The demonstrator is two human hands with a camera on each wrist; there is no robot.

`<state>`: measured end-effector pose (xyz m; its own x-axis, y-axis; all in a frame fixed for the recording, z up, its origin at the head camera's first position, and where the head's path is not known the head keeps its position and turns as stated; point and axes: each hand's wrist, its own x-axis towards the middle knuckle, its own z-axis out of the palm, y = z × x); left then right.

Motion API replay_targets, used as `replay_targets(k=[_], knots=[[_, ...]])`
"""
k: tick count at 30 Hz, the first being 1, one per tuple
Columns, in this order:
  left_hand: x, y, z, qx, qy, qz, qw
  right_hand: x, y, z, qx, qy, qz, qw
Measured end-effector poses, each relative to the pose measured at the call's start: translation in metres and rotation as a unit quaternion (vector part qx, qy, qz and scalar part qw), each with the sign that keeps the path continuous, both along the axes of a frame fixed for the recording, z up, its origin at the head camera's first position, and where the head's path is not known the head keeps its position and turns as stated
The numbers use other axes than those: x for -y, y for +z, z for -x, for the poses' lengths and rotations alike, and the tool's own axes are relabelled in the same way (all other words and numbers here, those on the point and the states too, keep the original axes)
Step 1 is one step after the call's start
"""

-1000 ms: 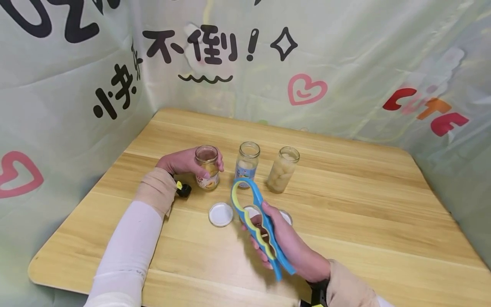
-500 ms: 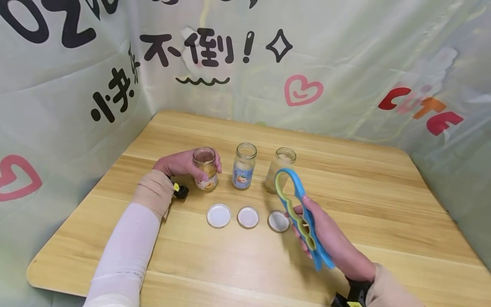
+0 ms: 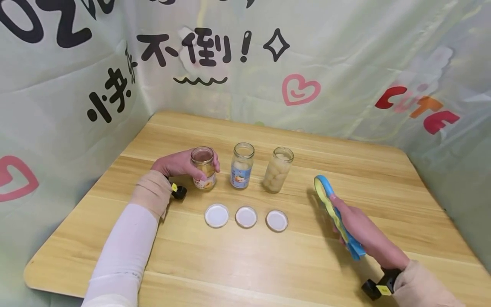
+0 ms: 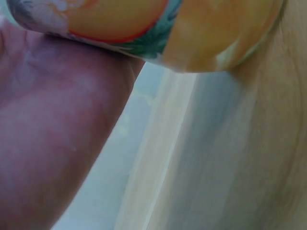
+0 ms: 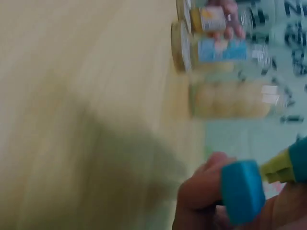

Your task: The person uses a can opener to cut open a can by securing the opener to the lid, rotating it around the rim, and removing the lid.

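Observation:
My left hand (image 3: 175, 163) grips an open glass jar (image 3: 205, 181) with a fruit label, thumb in front and fingers behind. The left wrist view shows that jar's orange label (image 4: 115, 21) and yellow contents against the palm. On the right, my right hand (image 3: 358, 224) holds a blue and yellow jar opener (image 3: 327, 196) over the table, its handles pointing toward me. In the right wrist view my fingers curl round the opener's blue handle (image 5: 243, 191). Two more lidless jars stand nearby: a blue-labelled jar (image 3: 241, 172) and a jar of pale round pieces (image 3: 276, 174).
In front of the jars lie three lids, white insides up: a left lid (image 3: 216, 215), a middle lid (image 3: 246, 217) and a right lid (image 3: 277, 221). The wooden table (image 3: 230, 260) meets a printed cloth backdrop (image 3: 345, 85) at the back and sides.
My right hand has carried the jar opener rightward, from over the lids to the right part of the table. My left hand keeps its hold on the left jar.

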<state>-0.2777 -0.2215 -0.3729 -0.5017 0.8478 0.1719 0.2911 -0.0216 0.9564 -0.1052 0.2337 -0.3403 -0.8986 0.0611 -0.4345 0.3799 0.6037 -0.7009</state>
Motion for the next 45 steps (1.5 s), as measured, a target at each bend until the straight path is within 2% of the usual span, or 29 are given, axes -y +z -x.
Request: replay_targets(k=[2,5,10,18,22,25,32,38,45], knots=[[0.0,0.0,0.0,0.0,0.0,-0.001,1.0,-0.01,-0.004,0.003,0.006,0.008,-0.029,1.0],[0.001,-0.001,0.001,0.0,0.0,-0.001,1.0,-0.022,-0.007,0.005,-0.009,0.032,-0.09,0.995],[0.001,0.0,-0.001,0.005,0.001,-0.001,1.0,-0.038,-0.013,0.009,-0.034,0.062,-0.185,0.98],[-0.001,0.002,-0.002,0.002,0.003,0.003,1.0,-0.055,-0.019,0.012,-0.05,0.092,-0.272,0.956],[0.0,0.001,-0.002,0.005,0.005,0.003,1.0,-0.054,-0.02,0.013,-0.066,0.113,-0.298,0.946],[0.0,0.001,-0.002,0.004,0.008,0.005,0.9999,-0.053,-0.021,0.012,-0.074,0.113,-0.313,0.94],[-0.001,0.0,-0.001,-0.005,0.011,0.007,0.9999,-0.052,-0.023,0.009,-0.079,0.112,-0.333,0.933],[-0.001,-0.001,-0.001,0.006,0.008,0.002,1.0,-0.051,-0.024,0.006,-0.094,0.113,-0.351,0.925],[-0.002,0.001,-0.001,0.011,0.01,0.002,0.9999,-0.05,-0.023,0.005,-0.094,0.119,-0.363,0.92]])
